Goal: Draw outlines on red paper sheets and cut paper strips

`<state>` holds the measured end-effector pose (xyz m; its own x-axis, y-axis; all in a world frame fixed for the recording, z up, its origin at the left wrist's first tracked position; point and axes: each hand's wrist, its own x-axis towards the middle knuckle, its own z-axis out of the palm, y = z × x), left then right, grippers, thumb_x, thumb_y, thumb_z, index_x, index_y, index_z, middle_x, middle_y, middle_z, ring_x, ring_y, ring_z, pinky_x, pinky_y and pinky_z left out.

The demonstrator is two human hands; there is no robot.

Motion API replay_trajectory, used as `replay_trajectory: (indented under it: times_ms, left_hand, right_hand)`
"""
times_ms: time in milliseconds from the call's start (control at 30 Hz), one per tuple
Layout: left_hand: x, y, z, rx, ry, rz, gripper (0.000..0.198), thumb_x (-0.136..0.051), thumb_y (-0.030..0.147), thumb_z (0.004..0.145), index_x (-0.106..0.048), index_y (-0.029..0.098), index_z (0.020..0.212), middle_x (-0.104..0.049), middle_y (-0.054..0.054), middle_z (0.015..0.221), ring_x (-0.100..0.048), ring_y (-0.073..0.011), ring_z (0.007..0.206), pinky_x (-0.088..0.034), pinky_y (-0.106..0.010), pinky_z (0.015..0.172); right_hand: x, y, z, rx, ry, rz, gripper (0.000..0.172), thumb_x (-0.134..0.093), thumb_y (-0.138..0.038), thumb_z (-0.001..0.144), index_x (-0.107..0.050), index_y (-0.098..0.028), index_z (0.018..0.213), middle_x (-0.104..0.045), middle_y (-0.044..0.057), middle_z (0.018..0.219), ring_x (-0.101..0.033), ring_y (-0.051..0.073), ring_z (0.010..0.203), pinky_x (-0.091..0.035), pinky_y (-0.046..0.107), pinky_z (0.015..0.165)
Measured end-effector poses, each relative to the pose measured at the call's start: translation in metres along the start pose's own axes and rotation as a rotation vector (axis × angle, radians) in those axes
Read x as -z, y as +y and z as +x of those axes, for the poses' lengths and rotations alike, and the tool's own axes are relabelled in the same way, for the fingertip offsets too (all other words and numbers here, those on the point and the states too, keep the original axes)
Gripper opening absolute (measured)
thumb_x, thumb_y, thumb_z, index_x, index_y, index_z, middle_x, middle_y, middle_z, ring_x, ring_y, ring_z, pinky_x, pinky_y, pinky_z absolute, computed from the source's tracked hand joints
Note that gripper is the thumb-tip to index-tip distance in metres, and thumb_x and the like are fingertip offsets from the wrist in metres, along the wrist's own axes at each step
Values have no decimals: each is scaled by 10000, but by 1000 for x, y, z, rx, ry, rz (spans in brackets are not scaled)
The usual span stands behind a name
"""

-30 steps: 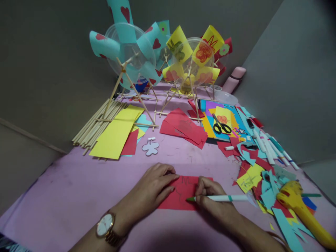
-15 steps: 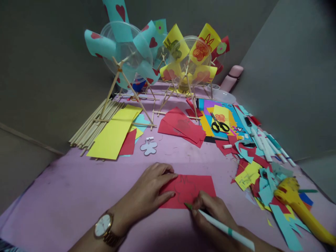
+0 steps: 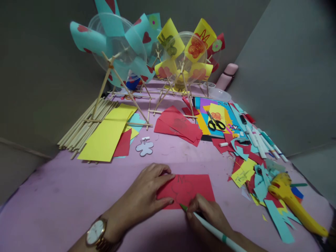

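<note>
A red sheet of paper lies in front of me with a butterfly-like outline drawn on it. My left hand rests on its left part, fingers apart, pressing the sheet against the table. In my right hand is a white marker with a green tip and a green band. The tip touches the paper at the lower end of the outline. A white butterfly-shaped cutout lies beyond my left hand, with a small white cap at its top.
Pinwheels of turquoise and yellow paper stand on stick frames behind. Sticks and yellow sheets lie left. Red pieces, scissors, markers, scraps and a yellow glue gun are to the right.
The whole view has shifted a little to the left. My left hand still holds the red paper down, and the marker tip stays near the bottom of the outline.
</note>
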<state>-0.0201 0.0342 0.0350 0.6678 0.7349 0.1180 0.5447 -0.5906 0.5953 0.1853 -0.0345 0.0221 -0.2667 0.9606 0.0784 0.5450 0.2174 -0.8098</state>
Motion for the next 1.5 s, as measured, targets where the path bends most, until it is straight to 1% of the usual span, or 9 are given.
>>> replay_trajectory:
  times_ms: [200,567,800,967,1067,1233,1300,1400,1500]
  left_hand:
    - [0,-1,-1,1,-3,-7,468,-681,385,796,-546,233,1218,-509,-81,1179,-458,-251,1080,-380,-410,935]
    - [0,0,-1,1,14,-12,458,-658,418,807,-557,245,1219,-521,-86,1174,-469,-257,1069,-395,-422,925]
    - [-1,0,0,-6,28,-8,454,-660,417,804,-563,237,1209,-530,-86,1160,-477,-255,1056,-405,-420,913]
    - [-1,0,1,2,24,1,455,-672,405,798,-564,222,1201,-522,-87,1168,-471,-253,1070,-400,-415,924]
    - [-1,0,0,2,25,-4,445,-660,408,808,-562,235,1207,-522,-86,1172,-470,-254,1073,-403,-421,923]
    - [0,-1,-1,1,36,-2,441,-670,404,799,-568,246,1197,-531,-82,1166,-477,-255,1065,-411,-422,919]
    - [0,0,-1,4,34,2,433,-677,401,793,-578,240,1182,-532,-80,1161,-478,-253,1067,-412,-407,921]
    - [0,0,0,6,23,9,438,-671,409,797,-572,237,1187,-527,-79,1161,-474,-251,1068,-410,-402,924]
    - [0,0,0,12,7,15,440,-664,410,804,-560,237,1195,-515,-78,1169,-465,-248,1074,-406,-406,928]
  right_hand:
    - [-2,0,0,-36,-18,-6,134,-402,-198,776,-382,-244,651,-568,-36,510,-540,109,439,-389,188,443]
    - [-3,1,0,-79,66,-87,134,-394,-199,765,-397,-243,638,-542,-40,453,-497,109,375,-347,195,393]
    - [1,7,0,-89,23,-109,125,-404,-172,759,-436,-232,654,-568,-20,478,-535,127,392,-349,195,394]
    - [4,6,0,-170,-9,-34,106,-418,-208,758,-429,-231,655,-528,-26,491,-503,132,415,-337,211,425]
    - [6,3,0,-240,-29,83,96,-444,-240,739,-421,-228,646,-479,-38,506,-450,125,443,-317,220,451]
    - [11,-3,4,-404,95,387,137,-463,-286,723,-385,-233,624,-375,-73,496,-321,106,468,-245,208,441]
    - [14,-6,7,-406,75,402,141,-477,-293,696,-384,-232,611,-367,-76,493,-303,101,465,-231,206,438]
    - [16,-11,9,-398,12,341,123,-475,-291,669,-396,-230,597,-352,-78,484,-305,100,458,-228,211,437]
    - [15,-11,9,-396,16,286,125,-455,-312,657,-389,-237,583,-330,-84,460,-287,98,433,-220,219,422]
